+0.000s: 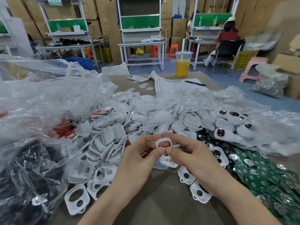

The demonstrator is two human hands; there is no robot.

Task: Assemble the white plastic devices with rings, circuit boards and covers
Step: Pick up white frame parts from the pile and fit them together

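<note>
White plastic device (159,142), with a red ring (167,141) round its larger opening, is held above the surface (162,203) between both hands, low in the middle of the view.

Nearest, on either side of the forearms, lie white shells (77,198) with two cut-outs each. At the near left a clear bag of black parts (29,176) slumps on the surface. At the near right green circuit boards (263,177) lie heaped, each bearing a silvery disc. Beyond the hands a big pile of white covers (129,117) spreads across the middle. Loose red rings (65,129) lie under crumpled plastic sheeting (40,95) to its left, and finished devices (227,125) with dark, red-rimmed windows sit in a bag to its right. Farther on are a white phone (138,78), a printed sheet (177,86), a black pen (195,83) and a cup of yellow drink (183,65). Past the surface stand workbenches (141,44), stacked cardboard boxes (103,13) and a seated person (228,34).

The left hand (139,158) pinches the device's left side between thumb and curled fingers. The right hand (193,156) pinches its right side, and the two thumb tips meet at its lower rim. A fingertip shows through the ringed opening.

The thumbs hide the device's lower half, so how fully the ring sits cannot be told. The far right of the view is blurred.
</note>
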